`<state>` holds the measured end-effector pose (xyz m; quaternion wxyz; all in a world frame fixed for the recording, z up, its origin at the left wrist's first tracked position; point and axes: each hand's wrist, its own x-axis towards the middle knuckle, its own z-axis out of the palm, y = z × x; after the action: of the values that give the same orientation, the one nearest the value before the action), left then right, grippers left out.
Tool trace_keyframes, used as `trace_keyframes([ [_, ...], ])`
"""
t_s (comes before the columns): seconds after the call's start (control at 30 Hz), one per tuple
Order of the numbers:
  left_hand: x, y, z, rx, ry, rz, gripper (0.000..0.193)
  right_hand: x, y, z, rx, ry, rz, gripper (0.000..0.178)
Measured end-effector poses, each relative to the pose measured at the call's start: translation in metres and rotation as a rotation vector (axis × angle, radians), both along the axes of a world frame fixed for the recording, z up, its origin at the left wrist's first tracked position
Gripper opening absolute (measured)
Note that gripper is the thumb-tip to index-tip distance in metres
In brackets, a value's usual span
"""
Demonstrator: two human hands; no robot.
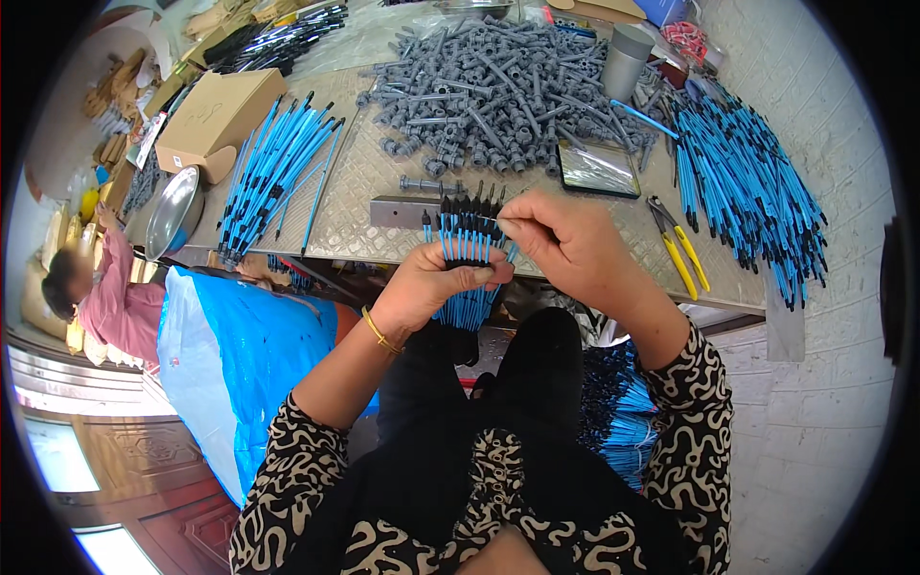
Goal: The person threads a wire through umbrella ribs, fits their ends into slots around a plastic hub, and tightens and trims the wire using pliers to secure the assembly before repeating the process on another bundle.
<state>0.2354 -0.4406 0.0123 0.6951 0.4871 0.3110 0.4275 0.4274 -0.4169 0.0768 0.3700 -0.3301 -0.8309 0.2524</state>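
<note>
My left hand [428, 285] is closed round a bundle of thin blue rods with black tips [470, 240]. The rods stand fanned side by side, tips pointing away from me, and their lower ends hang below the fingers. At the bundle's right edge, my right hand [559, 240] is pinched with thumb and forefinger beside the black tips; what lies between those fingertips is too small to make out. Just beyond the bundle, a flat grey metal bar [402, 212] lies on the table, with a loose grey plastic part [428, 184] behind it.
A large heap of grey plastic parts [498, 91] covers the far table. Blue rods lie in piles at left [278, 172] and right [747, 182]. Yellow-handled pliers [678, 247], a phone [598, 171], a cardboard box [218, 117] and a metal bowl [175, 213] surround the hands. Another person [120, 297] sits at left.
</note>
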Motion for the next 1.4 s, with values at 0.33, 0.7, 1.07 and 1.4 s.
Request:
trace_keyframes([
  [0.33, 0.000, 0.001, 0.001, 0.026, 0.040, -0.010, 0.021, -0.002, -0.003, 0.011, 0.125, -0.081, -0.007, 0.018],
  [0.7, -0.002, 0.001, -0.001, -0.013, 0.054, -0.044, 0.022, 0.007, 0.015, 0.017, 0.026, -0.171, 0.171, 0.017],
  [1.07, -0.002, 0.002, -0.005, 0.013, 0.035, -0.088, 0.023, -0.001, -0.002, 0.017, 0.011, -0.188, 0.061, 0.020],
  [1.4, -0.001, 0.002, -0.008, 0.063, 0.073, -0.118, 0.024, 0.000, -0.002, 0.026, 0.183, -0.287, 0.129, 0.020],
])
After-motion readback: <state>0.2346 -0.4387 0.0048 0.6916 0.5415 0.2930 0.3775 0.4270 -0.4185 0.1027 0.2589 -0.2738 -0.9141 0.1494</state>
